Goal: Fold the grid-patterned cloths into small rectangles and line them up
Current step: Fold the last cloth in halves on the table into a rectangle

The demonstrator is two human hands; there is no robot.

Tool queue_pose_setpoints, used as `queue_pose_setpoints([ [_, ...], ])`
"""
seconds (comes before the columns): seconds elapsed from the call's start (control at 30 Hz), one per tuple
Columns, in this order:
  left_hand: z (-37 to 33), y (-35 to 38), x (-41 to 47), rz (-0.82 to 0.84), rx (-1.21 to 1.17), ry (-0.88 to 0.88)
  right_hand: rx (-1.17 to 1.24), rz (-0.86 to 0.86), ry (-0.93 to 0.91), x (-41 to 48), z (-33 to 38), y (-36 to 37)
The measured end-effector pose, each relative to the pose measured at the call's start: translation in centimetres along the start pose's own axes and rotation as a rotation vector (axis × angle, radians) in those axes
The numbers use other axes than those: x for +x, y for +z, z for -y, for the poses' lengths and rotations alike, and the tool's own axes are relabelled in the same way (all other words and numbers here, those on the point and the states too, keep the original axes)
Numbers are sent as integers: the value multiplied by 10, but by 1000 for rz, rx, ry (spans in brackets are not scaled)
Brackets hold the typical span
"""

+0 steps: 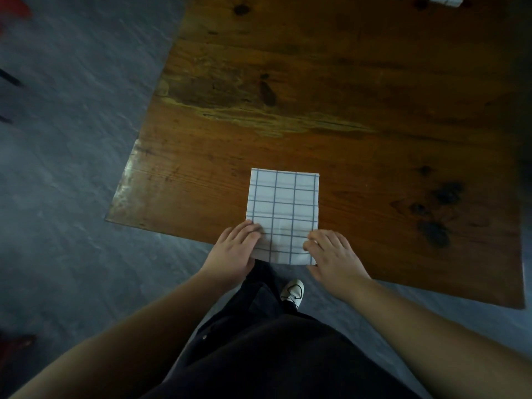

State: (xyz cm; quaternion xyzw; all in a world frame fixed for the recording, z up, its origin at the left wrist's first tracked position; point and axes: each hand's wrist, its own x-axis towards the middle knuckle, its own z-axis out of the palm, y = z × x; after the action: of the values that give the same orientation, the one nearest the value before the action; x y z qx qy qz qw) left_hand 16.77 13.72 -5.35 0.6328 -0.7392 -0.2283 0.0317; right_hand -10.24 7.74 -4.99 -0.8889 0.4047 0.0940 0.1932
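So the cloth (283, 203) is sitting in the lower middle of the frame, right at the near edge of the table (345, 96), already folded down to a tall rectangle. Its long side is running straight up the frame, away from the person, and the short near edge is lying about level with the table edge.

The left hand (234, 251) is curling over the lower left corner of the cloth and the right hand (331, 254) is curling around the lower right corner. Both look like they're pinching the near edge, though the thumbs are hiding underneath, so I'm not totally sure. Neither hand is nearer than the other, since they're mirroring each other.

My guess is the next fold is going lengthwise: near edge lifting and travelling up the frame to meet the far edge, halving that long side. Keeping both corners moving evenly is the thing to watch.

A couple of white pieces (446, 0) are peeking in at the upper right, too cut off to say much.
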Motion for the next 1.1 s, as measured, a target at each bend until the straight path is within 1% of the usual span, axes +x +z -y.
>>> queue_pose_setpoints([
  [0.17,7,-6,4,-75,-150,-16,155,-7,44,3,0,-11],
  [0.3,3,-28,21,-145,-322,-121,257,-62,78,11,2,-32],
  [0.4,1,-50,44,-183,-366,-101,300,-62,106,20,5,-53],
  [0.5,0,-74,71,-141,-419,-191,341,-58,189,36,6,-73],
  [0.67,9,-86,108,-44,-497,-348,555,-140,459,74,-2,-88],
  [0.8,17,-83,117,-38,-530,-432,569,-164,550,99,-9,-83],
  [0.9,20,-80,114,-40,-467,-420,512,-162,557,103,-8,-76],
  [0.97,23,-77,108,-54,-395,-379,442,-167,513,98,-3,-71],
  [1.03,26,-72,98,-64,-271,-282,374,-124,434,88,3,-65],
  [1.1,23,-62,86,-24,-159,-151,323,-48,331,77,12,-56],
])
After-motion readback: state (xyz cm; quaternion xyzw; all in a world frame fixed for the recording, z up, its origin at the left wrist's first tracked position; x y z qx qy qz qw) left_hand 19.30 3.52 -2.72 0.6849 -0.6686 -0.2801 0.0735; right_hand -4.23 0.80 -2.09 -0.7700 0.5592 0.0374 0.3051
